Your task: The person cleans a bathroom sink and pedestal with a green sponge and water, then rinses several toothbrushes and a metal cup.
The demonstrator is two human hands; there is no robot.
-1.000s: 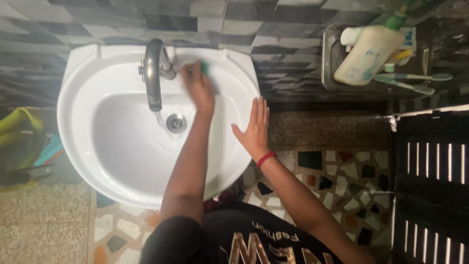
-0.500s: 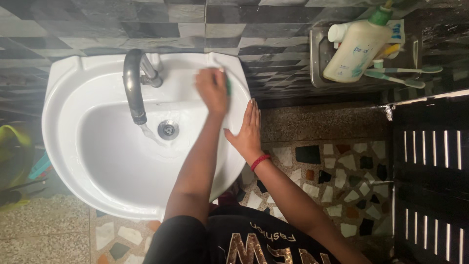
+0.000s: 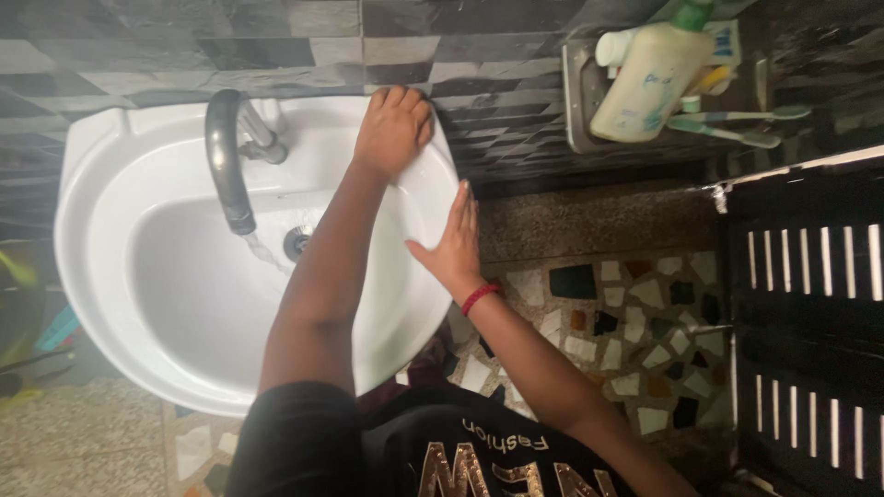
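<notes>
Pressing left hand (image 3: 394,129) curled on basin (image 3: 110,304) back rim, grip unclear, right hand (image 3: 454,244) flat, empty.

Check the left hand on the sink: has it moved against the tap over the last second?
Yes. The left hand has slid from just beside the tap to the back right corner of the sink rim, farther from the tap and nearer the wall.
</notes>
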